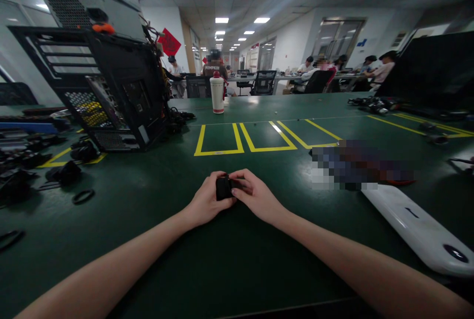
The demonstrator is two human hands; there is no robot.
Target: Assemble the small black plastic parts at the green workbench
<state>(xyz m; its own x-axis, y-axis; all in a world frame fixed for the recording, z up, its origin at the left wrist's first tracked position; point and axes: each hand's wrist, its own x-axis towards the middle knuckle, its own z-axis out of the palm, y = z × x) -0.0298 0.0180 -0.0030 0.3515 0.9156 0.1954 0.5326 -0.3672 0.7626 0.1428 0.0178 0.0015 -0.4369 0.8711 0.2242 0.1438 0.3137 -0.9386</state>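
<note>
Between both hands is a small black block-like object [223, 188] with rounded edges; its exact kind cannot be made out. My left hand [203, 202] is wrapped around its left side, thumb below and fingers along the top. The fingertips of my right hand [259, 199] press together at its right side, and they hide that end. Both hands are just over the green tabletop [237, 259], near the middle of the view.
Left stands an open black computer case [126, 97] with a metal unit on top. Black cables [62, 173] and a black ring [83, 196] lie nearby. Ahead are yellow tape outlines [219, 152] and a white cup [217, 96]. A white device [414, 225] lies right. People sit behind.
</note>
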